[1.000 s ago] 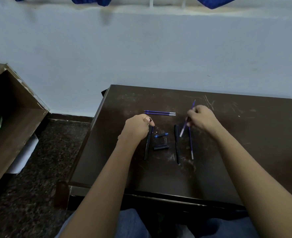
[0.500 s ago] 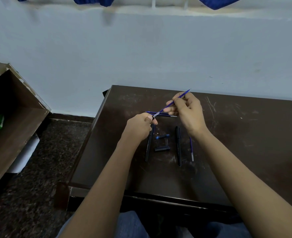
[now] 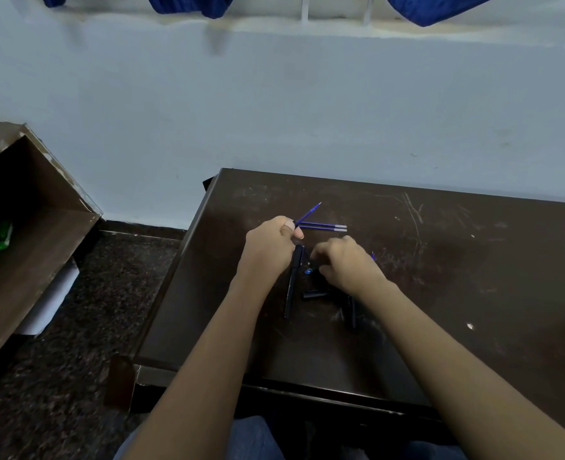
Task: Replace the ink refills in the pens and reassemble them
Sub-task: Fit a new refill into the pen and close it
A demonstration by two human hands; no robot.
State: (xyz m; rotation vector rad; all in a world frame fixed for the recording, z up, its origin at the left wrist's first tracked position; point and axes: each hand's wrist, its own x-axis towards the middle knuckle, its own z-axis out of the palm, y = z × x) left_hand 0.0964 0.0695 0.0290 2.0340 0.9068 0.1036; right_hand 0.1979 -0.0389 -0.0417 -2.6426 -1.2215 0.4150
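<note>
The left hand is clenched round a blue refill, whose free end sticks out of the fist and points up and away towards the far right. A black pen barrel runs from under that hand straight back towards the near edge; whether the hand also holds it cannot be told.

The right hand is just beside the left, knuckles up and fingers curled down over the small parts. It is blurred, so whether it is grasping anything cannot be told. A small blue piece lies between the two hands, and a short black cap lies just nearer, beside the right wrist. A second pen shows from under that wrist, pointing to the near edge.

Two spare refills lie side by side just beyond the hands, well short of the far edge.

All of this sits in the left part of the dark, scratched table, near its left edge. The far edge meets a pale wall. The wide stretch of tabletop to the right of the hands is bare apart from scratches. Past the left edge is speckled floor, then a brown shelf.
</note>
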